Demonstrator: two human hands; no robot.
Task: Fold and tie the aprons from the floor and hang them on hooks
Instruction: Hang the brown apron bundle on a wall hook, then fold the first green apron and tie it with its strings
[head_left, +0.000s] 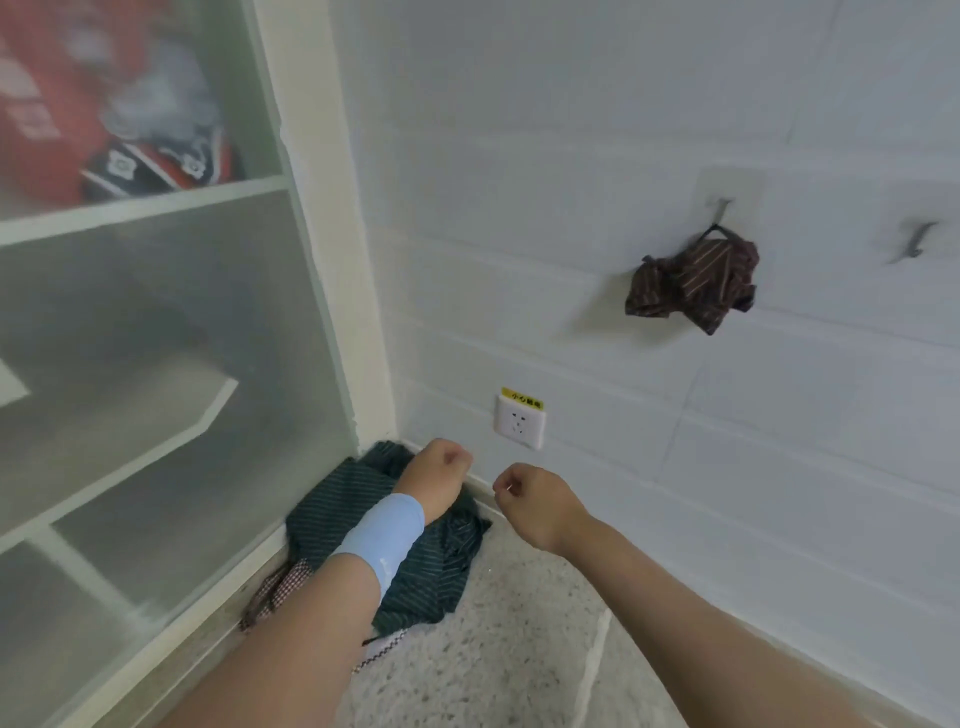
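A dark green striped apron (436, 566) lies crumpled on the floor in the corner, with a red checked cloth (278, 587) partly under it. A brown striped apron bundle (691, 283) hangs from a metal wall hook (723, 208). A second hook (915, 241) to its right is bare. My left hand (439, 480), with a light blue wristband, hovers over the green apron with its fingers curled and nothing in them. My right hand (530, 499) is beside it, also curled into a loose fist and holding nothing that I can see.
A white cabinet with frosted glass doors (156, 364) stands on the left. A wall socket (521, 423) sits low on the white tiled wall. The floor (519, 649) is speckled grey.
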